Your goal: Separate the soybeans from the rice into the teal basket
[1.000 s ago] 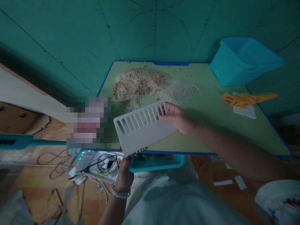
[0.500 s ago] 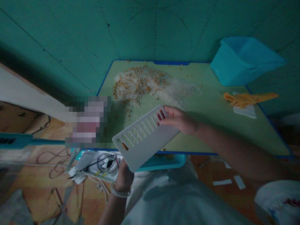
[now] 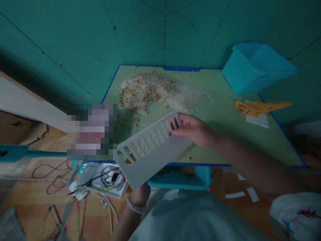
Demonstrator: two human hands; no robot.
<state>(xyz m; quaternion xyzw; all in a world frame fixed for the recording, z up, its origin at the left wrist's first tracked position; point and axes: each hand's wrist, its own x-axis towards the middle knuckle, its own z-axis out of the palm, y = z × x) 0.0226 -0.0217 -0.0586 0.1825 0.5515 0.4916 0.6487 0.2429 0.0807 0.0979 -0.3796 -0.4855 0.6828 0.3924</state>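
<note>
My right hand [image 3: 194, 130] is closed round the upper right end of a white slotted plastic board [image 3: 152, 159], its thumb over the slots. The board is tilted above the table's front edge. Below its lower end is my left hand [image 3: 141, 194], with a bracelet at the wrist; the board hides its fingers. A blue tray [image 3: 180, 184] holding yellow beans sits under the table's front edge, close to my left hand. On the table [image 3: 213, 144], a heap of white rice-like grains [image 3: 185, 95] mixed with yellow beans [image 3: 144, 88] spreads beyond the board.
At the back right stands a blue bin [image 3: 255, 72], with an orange cloth [image 3: 263, 107] on a white sheet in front of it. A pixelated patch [image 3: 92, 130] covers something at the left. Cables lie in a white box [image 3: 117, 187] below. A green wall closes the back.
The blue tray has shifted right and shows more of its beans. My left hand has moved slightly right. The board's lower left end is a little further left; my right hand keeps its hold.
</note>
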